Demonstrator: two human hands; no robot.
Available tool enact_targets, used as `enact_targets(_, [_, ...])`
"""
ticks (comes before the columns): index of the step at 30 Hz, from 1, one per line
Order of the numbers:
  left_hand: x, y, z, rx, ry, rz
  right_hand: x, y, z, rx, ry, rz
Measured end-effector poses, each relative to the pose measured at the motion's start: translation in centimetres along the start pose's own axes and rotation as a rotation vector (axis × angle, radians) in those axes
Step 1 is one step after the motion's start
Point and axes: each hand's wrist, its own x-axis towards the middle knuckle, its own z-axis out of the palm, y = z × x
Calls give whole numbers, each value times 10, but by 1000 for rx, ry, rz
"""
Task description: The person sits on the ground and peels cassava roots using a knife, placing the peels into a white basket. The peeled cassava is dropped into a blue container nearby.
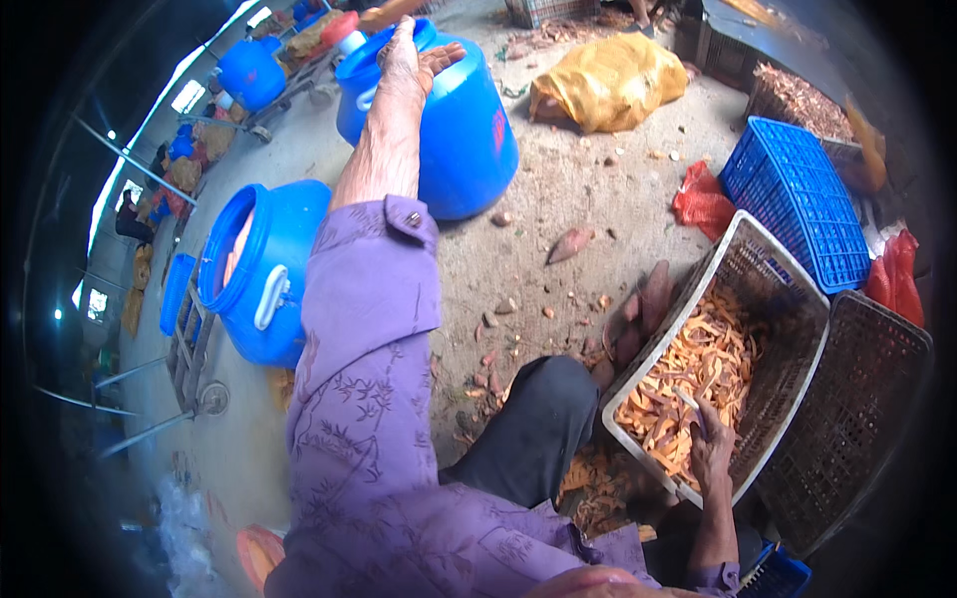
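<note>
My left hand [415, 60] reaches out over the large blue plastic barrel [463, 134], near its mouth, fingers apart and nothing in them. Just beyond the fingertips shows an elongated orange-brown piece [390, 13], probably a peeled sweet potato; I cannot tell whether it touches the barrel. Low over a grey plastic crate [781, 299], my right hand [710, 441] grips a small peeling tool [686, 398] with a pale end; its exact kind is unclear. Orange and purplish sweet potato peelings [695, 351] lie heaped in that crate.
A second blue barrel [277, 299] at left holds pale orange pieces. Unpeeled sweet potatoes [572, 245] and scraps lie on the concrete floor. A yellow mesh sack [609, 82], a blue crate [796, 202], a dark crate [845, 418] and a red mesh bag [703, 200] stand around.
</note>
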Motion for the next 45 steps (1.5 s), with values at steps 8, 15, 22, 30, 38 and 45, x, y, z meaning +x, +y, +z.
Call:
enact_targets(8, [-204,-235,-138,634,-72,-643,-10,5,-3,41,30,41])
enact_targets(15, [-230,-410,-120,1470,-448,-504,-36,29,-1,106,-144,488])
enact_targets(22, [-128,-549,-96,1518,-495,-315,-9,48,-4,14,-158,472])
enact_targets(30, [-120,-567,-93,1950,-470,-350,13,63,2,17,-71,682])
enact_targets(38, [-259,-486,-112,600,19,-1022,-22,51,48,-252,-327,221])
enact_targets(45, [-319,-346,-129,0,35,-1056,-40,60,19,-262,-390,226])
